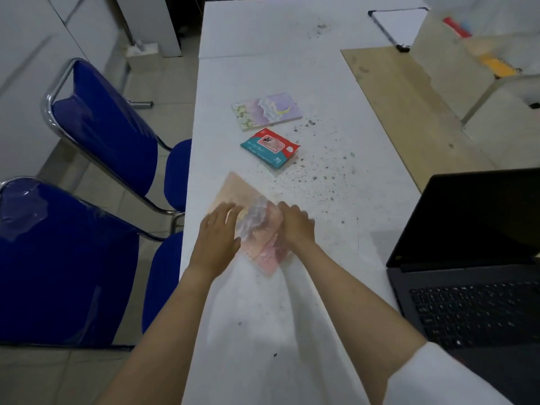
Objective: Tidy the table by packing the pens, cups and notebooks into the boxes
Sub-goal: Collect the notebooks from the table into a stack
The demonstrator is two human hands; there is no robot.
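Observation:
A pink notebook (249, 200) lies turned like a diamond on the white table (292, 302), blurred by motion. My left hand (217, 238) lies on its left part with fingers fairly straight. My right hand (295, 226) is at its right edge with fingers bent down over that edge. A purple notebook with clouds (267, 111) lies flat farther back. Cardboard boxes (455, 62) stand at the far right, one holding a yellow spiral notebook (499, 67) and a red item (457, 26).
A red and teal packet of wipes (270, 149) lies between the two notebooks. An open black laptop (473, 258) sits at the right front. A small whiteboard (400, 24) lies at the back. Two blue chairs (96, 135) stand left of the table.

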